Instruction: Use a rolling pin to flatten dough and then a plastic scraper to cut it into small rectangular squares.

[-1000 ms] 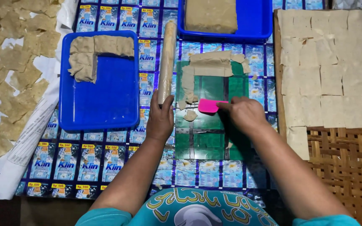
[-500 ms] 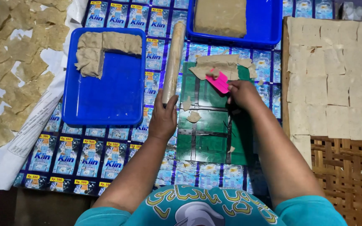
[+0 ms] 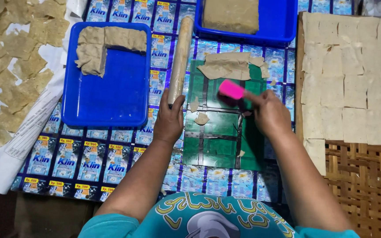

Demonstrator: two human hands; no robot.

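Where hands (image 3: 168,121) flank it, dough scraps (image 3: 230,66) just beyond.

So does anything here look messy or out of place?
Only slightly. A few small dough scraps lie loose on the green mat, apart from the crumpled pile of trimmings at its far end. The squares on the woven tray lie in neat rows; the pieces on the paper at left lie scattered.
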